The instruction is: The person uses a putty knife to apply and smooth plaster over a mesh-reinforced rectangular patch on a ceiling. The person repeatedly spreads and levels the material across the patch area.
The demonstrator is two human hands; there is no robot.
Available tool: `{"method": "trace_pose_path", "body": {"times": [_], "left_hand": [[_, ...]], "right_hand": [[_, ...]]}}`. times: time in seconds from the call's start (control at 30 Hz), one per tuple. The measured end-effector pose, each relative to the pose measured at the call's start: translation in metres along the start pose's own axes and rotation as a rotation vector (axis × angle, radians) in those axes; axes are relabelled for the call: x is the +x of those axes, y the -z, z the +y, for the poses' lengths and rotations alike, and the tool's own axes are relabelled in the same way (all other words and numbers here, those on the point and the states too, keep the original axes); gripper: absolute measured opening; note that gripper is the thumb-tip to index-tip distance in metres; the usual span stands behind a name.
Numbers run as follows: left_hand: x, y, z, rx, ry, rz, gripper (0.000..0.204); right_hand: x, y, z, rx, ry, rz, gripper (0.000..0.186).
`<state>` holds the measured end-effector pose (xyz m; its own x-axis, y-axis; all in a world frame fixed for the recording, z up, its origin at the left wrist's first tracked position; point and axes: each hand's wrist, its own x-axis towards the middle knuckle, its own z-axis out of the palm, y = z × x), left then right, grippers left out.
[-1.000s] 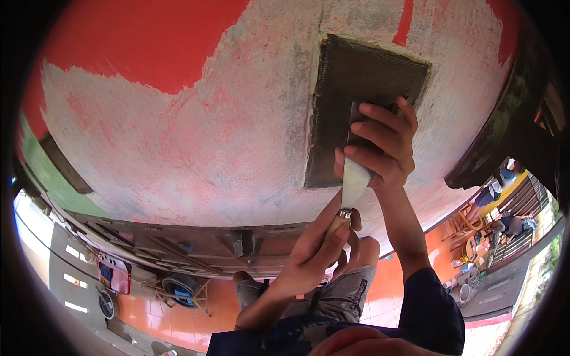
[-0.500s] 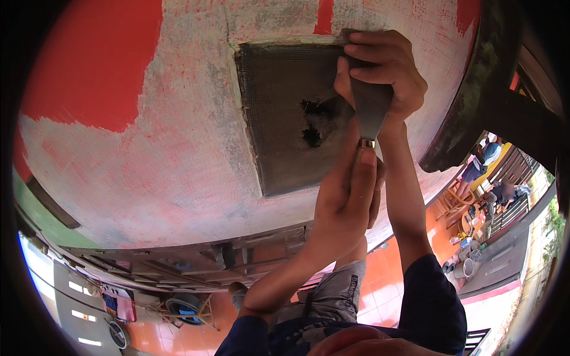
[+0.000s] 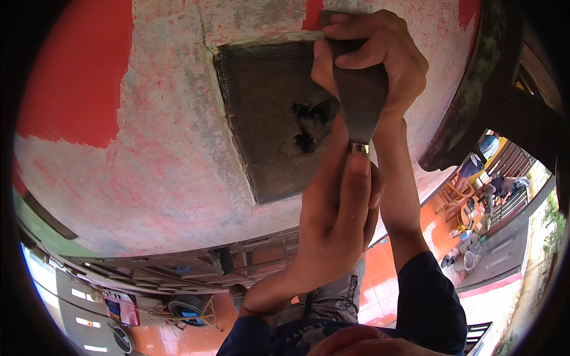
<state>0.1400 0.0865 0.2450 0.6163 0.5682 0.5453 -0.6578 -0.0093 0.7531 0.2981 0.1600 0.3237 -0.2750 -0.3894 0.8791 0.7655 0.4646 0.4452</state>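
Note:
My left hand (image 3: 335, 222) grips the handle of a putty knife (image 3: 361, 101), its thumb lying near the metal collar. The wide grey blade points upward. Above it my right hand (image 3: 392, 56) is closed round a dark grey flat piece (image 3: 341, 44), close to the blade's broad end; its kind is not clear, and fingers hide part of it. Behind both hands is a dark mesh-covered opening (image 3: 267, 118) with ragged black holes, set in a wall (image 3: 172, 172) of scraped whitish plaster with pink traces.
Red paint (image 3: 77, 77) remains at the wall's upper left. A dark timber beam (image 3: 469, 113) stands to the right. Below are a wooden frame (image 3: 178, 267) and orange floor tiles (image 3: 386, 296). Farther right are a person (image 3: 504, 187), a round table (image 3: 472, 213) and buckets (image 3: 469, 260).
Both hands and the putty knife have shifted slightly left and the right hand higher in view. The mesh opening and red paint also sit farther left.

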Motion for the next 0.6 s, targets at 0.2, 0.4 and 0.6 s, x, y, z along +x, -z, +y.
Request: {"method": "trace_pose_path", "body": {"times": [0.2,0.4,0.6], "left_hand": [[-0.0015,-0.0043,0.0,-0.025,0.023,0.026,0.056],[0.0006,-0.0041,0.0023,0.01,0.028,0.01,0.055],[0.0017,-0.0075,0.0053,-0.001,-0.043,0.028,0.055]], "right_hand": [[0.0011,0.0029,-0.0012,-0.015,0.017,-0.032,0.035],[0.0007,0.0016,0.0003,0.028,0.056,-0.016,0.034],[0.0069,-0.0001,0.0031,-0.024,-0.069,-0.035,0.034]]}}
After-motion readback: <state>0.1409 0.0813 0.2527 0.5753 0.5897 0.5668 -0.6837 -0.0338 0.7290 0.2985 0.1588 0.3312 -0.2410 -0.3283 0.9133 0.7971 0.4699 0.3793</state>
